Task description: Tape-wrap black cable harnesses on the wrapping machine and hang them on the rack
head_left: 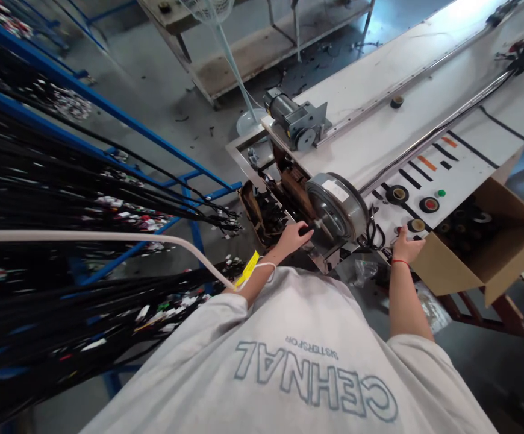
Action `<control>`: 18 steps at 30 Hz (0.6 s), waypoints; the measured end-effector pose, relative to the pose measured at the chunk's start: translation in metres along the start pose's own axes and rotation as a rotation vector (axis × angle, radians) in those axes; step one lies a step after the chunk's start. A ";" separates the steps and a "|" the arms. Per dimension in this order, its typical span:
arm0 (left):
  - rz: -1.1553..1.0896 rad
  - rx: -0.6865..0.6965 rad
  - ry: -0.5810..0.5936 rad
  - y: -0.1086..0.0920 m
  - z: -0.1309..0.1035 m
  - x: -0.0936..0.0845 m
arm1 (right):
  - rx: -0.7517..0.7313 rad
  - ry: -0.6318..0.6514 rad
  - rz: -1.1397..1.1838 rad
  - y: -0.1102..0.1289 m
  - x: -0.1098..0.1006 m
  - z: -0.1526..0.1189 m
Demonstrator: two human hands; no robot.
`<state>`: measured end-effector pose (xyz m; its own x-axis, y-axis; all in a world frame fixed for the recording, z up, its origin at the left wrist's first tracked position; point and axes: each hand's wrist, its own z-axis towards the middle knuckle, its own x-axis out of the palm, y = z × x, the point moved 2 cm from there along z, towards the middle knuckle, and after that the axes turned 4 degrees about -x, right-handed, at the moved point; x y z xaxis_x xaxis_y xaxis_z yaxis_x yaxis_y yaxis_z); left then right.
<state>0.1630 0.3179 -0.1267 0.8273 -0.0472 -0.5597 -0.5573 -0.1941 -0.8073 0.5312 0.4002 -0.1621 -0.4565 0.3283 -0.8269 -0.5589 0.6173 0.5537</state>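
My left hand (294, 237) is at the near end of the long white table, just left of a large grey round wheel (334, 205). Its fingers are curled around a small dark thing that I cannot make out. My right hand (407, 246) rests at the table's front edge, beside a tape roll (415, 225) with a tan core. What lies under its fingers is hidden. Near it on the white surface are a tape roll with a red centre (429, 205), a black tape roll (397, 194) and a small green thing (441, 193).
Blue racks (144, 129) hung with black cable bundles fill the left side. An open cardboard box (452, 265) with dark rolls stands at the right. A motor (284, 111) sits on the table's left end. A wooden bench (244, 66) stands behind.
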 end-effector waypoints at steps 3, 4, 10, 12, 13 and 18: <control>0.061 -0.018 -0.004 0.004 -0.001 0.001 | -0.008 -0.029 0.001 0.000 0.002 0.001; 0.072 -0.028 0.007 0.008 -0.004 0.001 | -0.007 -0.047 0.001 0.000 0.002 0.001; 0.158 -0.104 0.215 0.046 -0.022 -0.003 | 0.039 -0.107 0.003 0.006 0.000 -0.004; 0.203 -0.127 0.275 0.057 -0.026 -0.007 | 0.042 -0.099 0.012 0.007 -0.002 -0.005; 0.223 -0.132 0.287 0.060 -0.028 -0.009 | 0.041 -0.091 0.013 0.007 -0.002 -0.005; 0.196 -0.113 0.300 0.043 -0.045 -0.027 | 0.007 -0.064 -0.059 0.008 0.000 -0.005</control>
<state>0.1197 0.2667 -0.1377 0.6986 -0.3757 -0.6089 -0.7100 -0.2589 -0.6549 0.5233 0.4015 -0.1572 -0.3775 0.3362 -0.8628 -0.5786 0.6418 0.5033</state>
